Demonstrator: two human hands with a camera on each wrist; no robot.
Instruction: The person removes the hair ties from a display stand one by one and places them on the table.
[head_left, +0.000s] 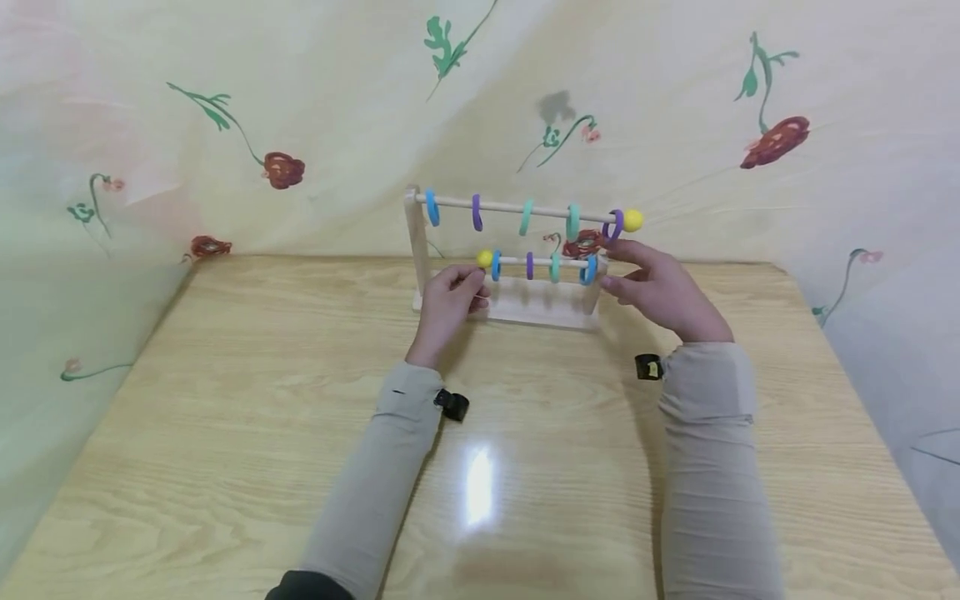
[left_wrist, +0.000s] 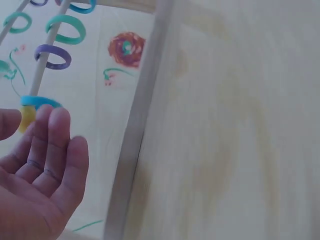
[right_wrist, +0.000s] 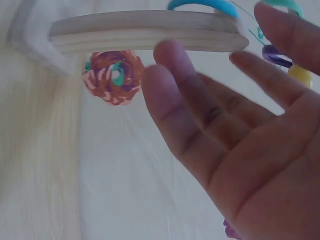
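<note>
A wooden stand [head_left: 525, 312] holds two horizontal rods with coloured rings. Several blue, purple and green rings hang on the upper rod [head_left: 495, 206], which ends in a yellow ball [head_left: 633, 220] at the right. The lower rod [head_left: 513, 262] carries more rings, and its yellow ball [left_wrist: 27, 119] is at the left. My left hand [head_left: 450, 304] pinches that lower ball between thumb and fingers, beside a blue ring [left_wrist: 40, 101]. My right hand [head_left: 660, 287] has its fingers extended around the top of the short post [right_wrist: 150, 32]; whether they touch it I cannot tell.
The stand is on a wood-grain table [head_left: 247, 400], near its back edge. Behind it hangs a pale cloth [head_left: 360, 108] printed with flowers. A black wrist camera [head_left: 453, 406] is on the left sleeve, and another [head_left: 648, 367] is on the right.
</note>
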